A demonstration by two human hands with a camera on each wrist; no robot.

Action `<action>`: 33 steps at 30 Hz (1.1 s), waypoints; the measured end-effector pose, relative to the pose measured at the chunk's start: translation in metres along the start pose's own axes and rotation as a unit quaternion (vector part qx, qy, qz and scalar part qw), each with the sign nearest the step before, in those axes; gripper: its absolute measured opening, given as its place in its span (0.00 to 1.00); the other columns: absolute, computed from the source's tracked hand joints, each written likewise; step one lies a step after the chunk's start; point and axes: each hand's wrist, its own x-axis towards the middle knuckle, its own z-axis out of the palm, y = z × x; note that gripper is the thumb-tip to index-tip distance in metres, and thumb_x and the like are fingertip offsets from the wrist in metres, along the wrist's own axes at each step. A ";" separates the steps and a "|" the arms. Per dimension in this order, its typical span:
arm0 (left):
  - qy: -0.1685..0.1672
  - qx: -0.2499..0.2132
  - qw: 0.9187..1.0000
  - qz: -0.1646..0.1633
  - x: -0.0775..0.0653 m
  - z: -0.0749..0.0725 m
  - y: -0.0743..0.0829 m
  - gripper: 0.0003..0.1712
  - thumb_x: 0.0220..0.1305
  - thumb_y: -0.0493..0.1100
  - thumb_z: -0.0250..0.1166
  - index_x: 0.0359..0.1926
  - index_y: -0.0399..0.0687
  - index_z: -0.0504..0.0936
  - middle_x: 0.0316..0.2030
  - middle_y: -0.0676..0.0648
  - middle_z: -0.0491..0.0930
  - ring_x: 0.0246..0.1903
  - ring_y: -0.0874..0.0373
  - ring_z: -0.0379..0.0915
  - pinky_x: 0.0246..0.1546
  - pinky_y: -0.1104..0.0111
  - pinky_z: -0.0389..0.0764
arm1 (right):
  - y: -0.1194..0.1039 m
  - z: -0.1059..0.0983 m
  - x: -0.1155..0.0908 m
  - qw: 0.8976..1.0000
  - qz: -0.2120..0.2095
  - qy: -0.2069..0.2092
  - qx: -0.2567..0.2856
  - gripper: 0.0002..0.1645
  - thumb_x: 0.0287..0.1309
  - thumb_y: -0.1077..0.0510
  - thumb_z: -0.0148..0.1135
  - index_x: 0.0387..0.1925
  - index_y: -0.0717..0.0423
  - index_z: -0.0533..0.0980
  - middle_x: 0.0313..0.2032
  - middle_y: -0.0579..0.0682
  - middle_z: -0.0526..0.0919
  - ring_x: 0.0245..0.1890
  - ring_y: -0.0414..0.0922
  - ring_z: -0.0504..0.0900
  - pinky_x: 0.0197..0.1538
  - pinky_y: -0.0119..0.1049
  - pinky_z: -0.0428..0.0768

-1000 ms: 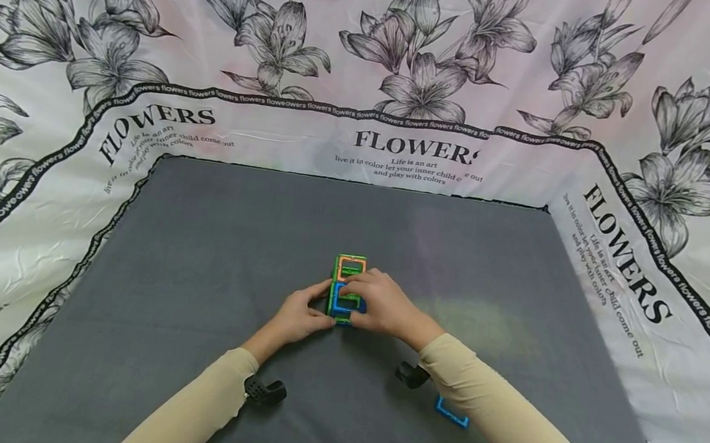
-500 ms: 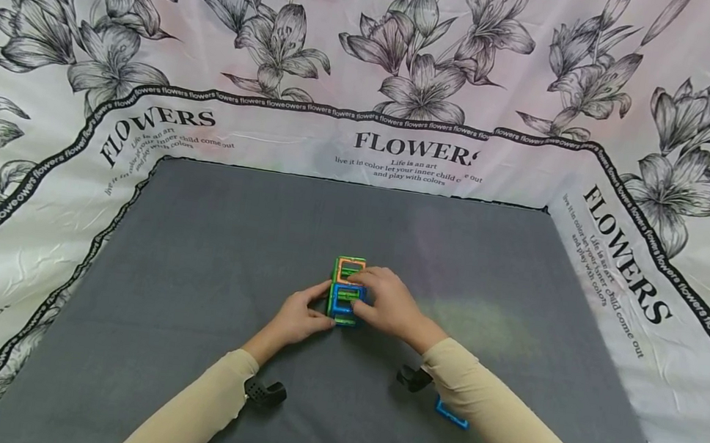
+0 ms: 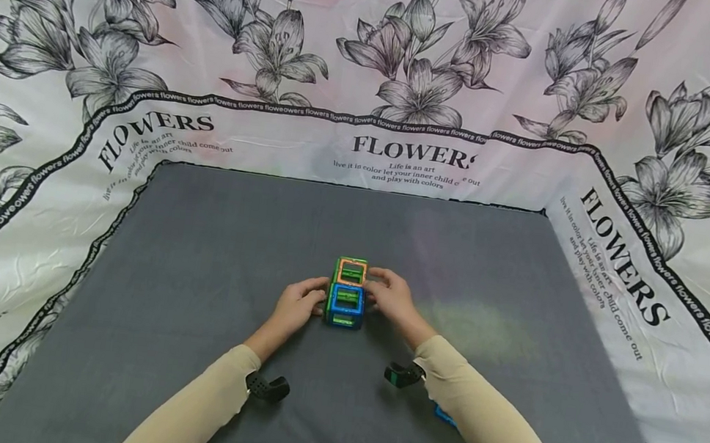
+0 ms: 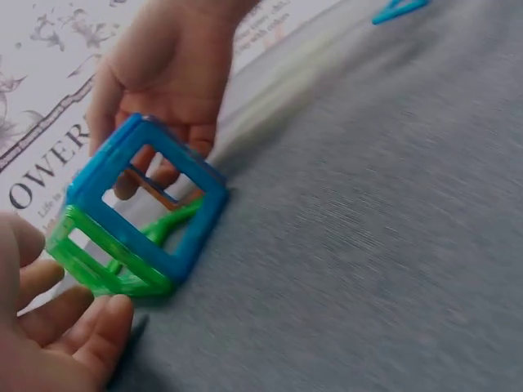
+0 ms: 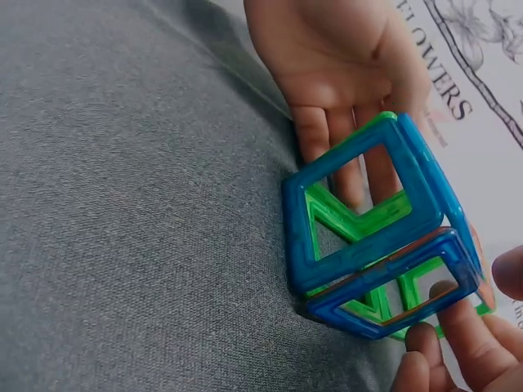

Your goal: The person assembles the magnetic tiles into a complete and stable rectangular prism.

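Note:
A small box-shaped build of magnetic tiles [image 3: 345,310] sits on the grey cloth, mid-table. Its top shows an orange square tile [image 3: 340,271] at the back and a blue one in front; green tiles form the left side. On the left, my left hand [image 3: 294,312] stays close by with fingers loosely bent; in the left wrist view its fingertips lie near a green tile [image 4: 106,253]. My right hand [image 3: 394,302] is at the right side. In the right wrist view, its fingertips touch or nearly touch a blue tile [image 5: 384,331]. Neither hand grips the build.
A loose blue tile [image 3: 445,414] lies partly hidden under the right forearm. Dark bands [image 3: 268,388] sit at both wrists. Flower-printed white cloth [image 3: 416,159] borders the grey table cover [image 3: 229,221].
My right hand has drawn off the top of the tile build to its right side. My left hand has eased slightly leftward, its thumb leaving the front corner.

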 end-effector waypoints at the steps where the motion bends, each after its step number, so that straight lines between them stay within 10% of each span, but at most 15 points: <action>1: 0.010 -0.002 1.000 -0.007 0.002 0.000 0.001 0.23 0.73 0.37 0.55 0.67 0.38 0.77 0.61 0.35 0.81 0.40 0.53 0.84 0.37 0.66 0.86 | 0.000 0.001 0.001 1.000 0.002 0.003 0.008 0.27 0.71 0.54 0.60 0.68 0.55 0.72 0.55 0.62 0.84 0.49 0.52 0.85 0.39 0.36 0.80; 11: 0.002 -0.032 0.998 -0.057 0.020 -0.001 0.006 0.20 0.75 0.39 0.57 0.64 0.38 0.80 0.28 0.51 0.81 0.26 0.62 0.72 0.24 0.71 0.71 | 0.001 0.006 0.004 0.997 0.017 0.011 0.075 0.27 0.70 0.56 0.62 0.68 0.53 0.73 0.51 0.59 0.87 0.41 0.45 0.83 0.40 0.37 0.80; 33: -0.073 -0.059 0.994 -0.063 0.024 -0.001 0.001 0.23 0.80 0.38 0.50 0.67 0.32 0.74 0.27 0.53 0.75 0.25 0.63 0.67 0.21 0.73 0.70 | 0.009 0.009 0.004 0.984 0.015 -0.019 0.176 0.29 0.70 0.65 0.58 0.71 0.56 0.70 0.55 0.64 0.84 0.40 0.39 0.85 0.39 0.36 0.85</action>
